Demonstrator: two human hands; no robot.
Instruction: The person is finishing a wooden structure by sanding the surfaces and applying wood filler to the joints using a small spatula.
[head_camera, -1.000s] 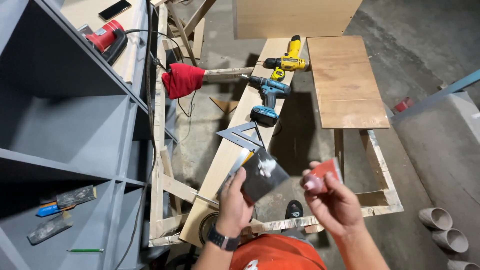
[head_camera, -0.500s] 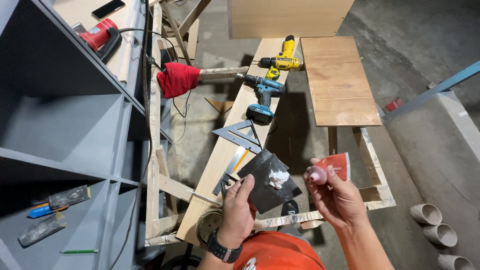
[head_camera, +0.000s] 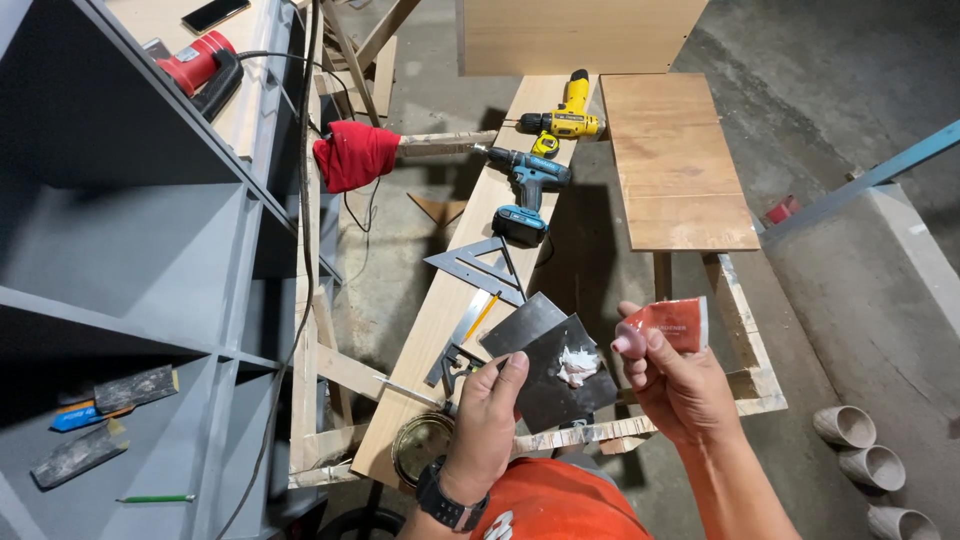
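The left hand (head_camera: 487, 425) pinches a pair of thin, dark grey flat metal scraper blades (head_camera: 550, 360) between thumb and curled fingers, held at their lower left corner so the plates fan up and to the right with their faces toward the camera; a small dab of white putty (head_camera: 577, 364) sits on the upper blade. The right hand (head_camera: 680, 385) is closed around a soft red squeeze tube (head_camera: 668, 327), its long axis lying roughly level, the pinkish nozzle pointing left toward the blades and sitting just beside the putty dab, to its upper right and not touching. The right hand is therefore the nearer one to the putty. Beneath both hands runs a long pale wooden plank (head_camera: 440, 310) carrying a grey metal triangular square (head_camera: 478, 267), a blue cordless drill (head_camera: 527, 190) and a yellow cordless drill (head_camera: 565, 113). A grey painted shelf unit (head_camera: 130, 260) stands to the left.
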